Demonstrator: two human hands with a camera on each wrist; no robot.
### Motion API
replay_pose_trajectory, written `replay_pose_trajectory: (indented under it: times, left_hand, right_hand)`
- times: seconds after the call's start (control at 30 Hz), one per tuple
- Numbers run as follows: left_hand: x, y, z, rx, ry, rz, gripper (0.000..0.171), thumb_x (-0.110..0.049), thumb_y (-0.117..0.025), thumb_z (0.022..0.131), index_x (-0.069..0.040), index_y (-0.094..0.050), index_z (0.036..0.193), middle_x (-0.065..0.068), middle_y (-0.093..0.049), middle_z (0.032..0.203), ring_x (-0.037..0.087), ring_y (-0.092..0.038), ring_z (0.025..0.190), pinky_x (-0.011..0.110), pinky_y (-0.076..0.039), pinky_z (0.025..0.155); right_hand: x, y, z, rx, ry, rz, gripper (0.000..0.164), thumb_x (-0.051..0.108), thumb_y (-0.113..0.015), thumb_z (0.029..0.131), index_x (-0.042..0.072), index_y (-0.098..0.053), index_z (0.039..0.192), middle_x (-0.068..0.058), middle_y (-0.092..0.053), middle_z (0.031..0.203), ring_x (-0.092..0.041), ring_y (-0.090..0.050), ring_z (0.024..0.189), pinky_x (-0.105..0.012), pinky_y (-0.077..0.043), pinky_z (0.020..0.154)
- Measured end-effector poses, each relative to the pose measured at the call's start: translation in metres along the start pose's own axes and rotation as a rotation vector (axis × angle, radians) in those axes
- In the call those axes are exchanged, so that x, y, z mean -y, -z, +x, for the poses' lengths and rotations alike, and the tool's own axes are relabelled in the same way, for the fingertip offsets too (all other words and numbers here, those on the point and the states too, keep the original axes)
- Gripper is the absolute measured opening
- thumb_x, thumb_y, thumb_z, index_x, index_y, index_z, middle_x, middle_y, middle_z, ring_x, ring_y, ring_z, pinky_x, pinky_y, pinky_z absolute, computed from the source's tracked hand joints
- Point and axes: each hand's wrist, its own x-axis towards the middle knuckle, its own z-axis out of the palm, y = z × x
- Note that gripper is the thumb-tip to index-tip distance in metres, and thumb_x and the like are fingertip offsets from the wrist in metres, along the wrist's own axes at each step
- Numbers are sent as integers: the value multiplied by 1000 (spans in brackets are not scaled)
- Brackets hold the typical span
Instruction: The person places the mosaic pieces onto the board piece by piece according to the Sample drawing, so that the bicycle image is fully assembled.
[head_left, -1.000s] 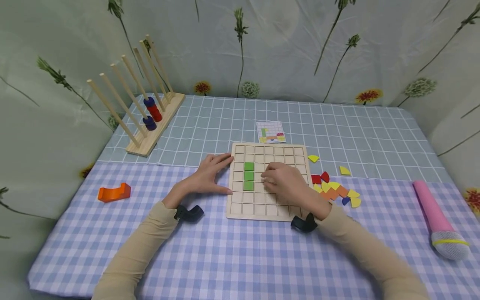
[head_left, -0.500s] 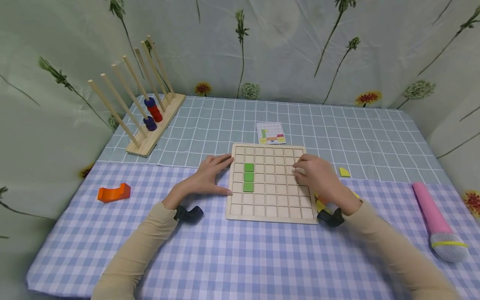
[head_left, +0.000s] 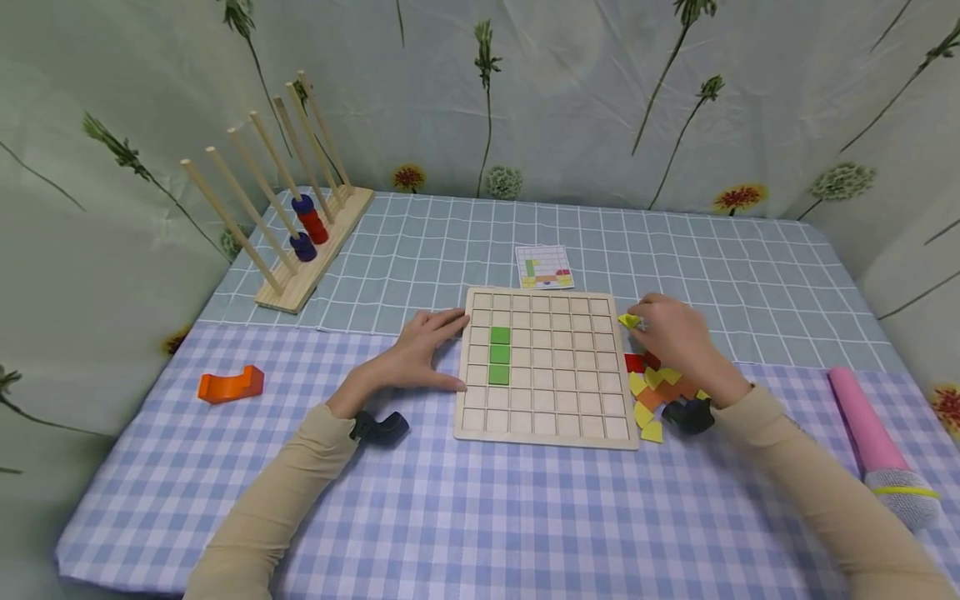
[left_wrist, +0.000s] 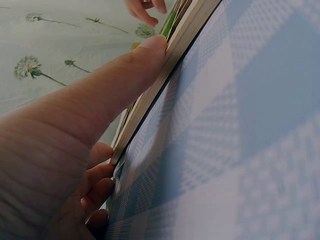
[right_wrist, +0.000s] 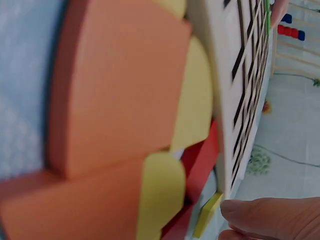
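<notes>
A square wooden grid board (head_left: 546, 439) lies on the cloth, with green square tiles (head_left: 499, 355) in a column at its left side. My left hand (head_left: 420, 350) rests spread against the board's left edge, thumb at the near end and fingers farther back; the left wrist view shows the thumb (left_wrist: 125, 75) along the board's side. Past the board's right edge, my right hand (head_left: 678, 337) has its fingertips right at a yellow quarter-circle tile (head_left: 628, 320). In the right wrist view the thumb (right_wrist: 260, 212) overlaps that tile's edge; whether it is pinched I cannot tell.
Red (head_left: 634, 362), orange (head_left: 651, 398) and yellow (head_left: 643, 415) tiles lie in a pile right of the board. A pattern card (head_left: 543, 258) is behind it. A peg rack (head_left: 352, 204) and an orange block (head_left: 231, 385) are left; a pink toy microphone (head_left: 866, 417) is right.
My right hand has moved right from over the middle of the board to the yellow tile beyond its right edge. The left hand and the green tiles have stayed in place.
</notes>
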Motion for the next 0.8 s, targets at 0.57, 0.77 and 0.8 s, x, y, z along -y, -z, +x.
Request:
replay_pose_trajectory:
  times: [0.57, 0.77, 0.8]
  left_hand:
    - [-2, 1, 0, -4, -5, 1, 101, -43, -80, 68, -8, -29, 148, 12, -27, 154, 30, -32, 122, 49, -26, 99]
    - [-2, 1, 0, 3, 3, -4, 102, -44, -80, 68, -9, -28, 148, 12, -26, 155, 29, -31, 123, 49, -25, 100]
    - [-2, 2, 0, 4, 5, -3, 102, -44, -80, 68, -9, -28, 148, 12, -26, 155, 29, -31, 122, 49, -25, 100]
  right_hand:
    - [-10, -6, 12, 76, -49, 39, 26, 11, -66, 82, -4, -69, 103, -21, -65, 94, -28, -56, 78, -38, -51, 64]
    - [-9, -1, 12, 77, -72, 64, 28, 12, -64, 81, -6, -69, 102, -23, -66, 99, -30, -58, 83, -43, -51, 69]
    - [-9, 0, 12, 70, -79, 71, 28, 12, -64, 81, -6, -68, 102, -24, -66, 99, -31, -58, 84, -43, -51, 71]
